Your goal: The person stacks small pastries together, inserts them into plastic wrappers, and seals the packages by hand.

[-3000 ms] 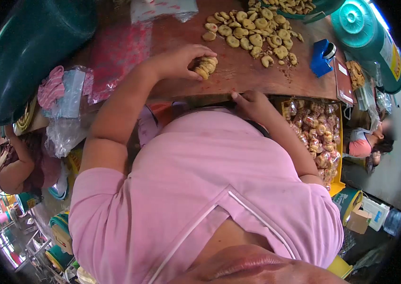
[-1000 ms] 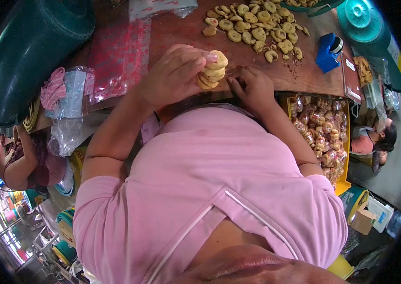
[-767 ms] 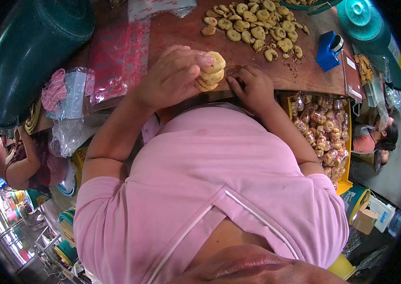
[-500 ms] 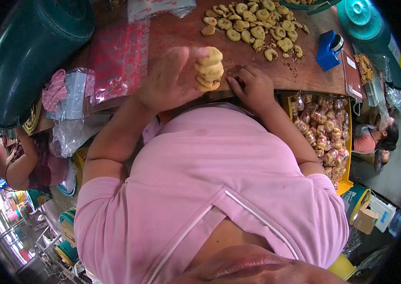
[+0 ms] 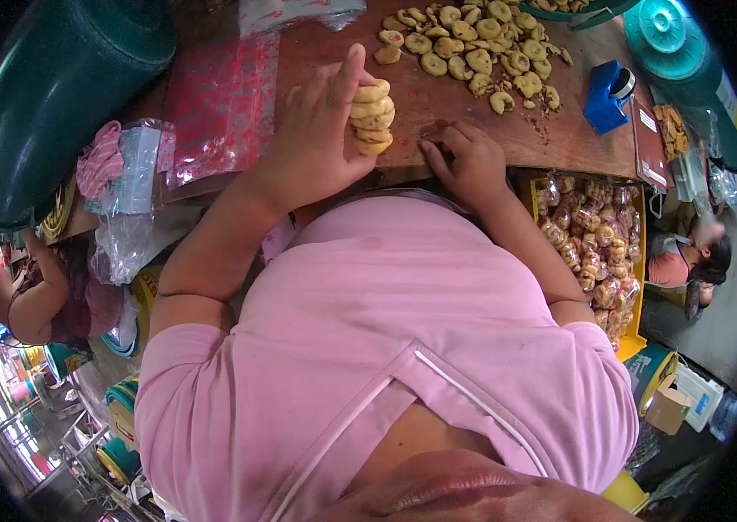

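A short stack of round, yellow-brown cookies (image 5: 372, 117) is held between the thumb and fingers of my left hand (image 5: 321, 130), above the near part of the brown table (image 5: 577, 152). One finger of that hand points up, away from the stack. My right hand (image 5: 466, 161) lies at the table's front edge, loosely curled, with nothing visible in it. Beyond my hands is a loose pile of similar cookies (image 5: 478, 59) with crumbs around it.
Red-printed plastic bags (image 5: 221, 109) lie at the left. A blue tape dispenser (image 5: 605, 97) stands at the right, above a yellow crate (image 5: 634, 322) of packed cookies. Green containers (image 5: 60, 104) flank the table. Another person (image 5: 38, 296) is at left, others at right.
Over the last second my left hand has moved slightly left and away from my body with the stack, and a finger has straightened. My right hand has hardly moved in that time.
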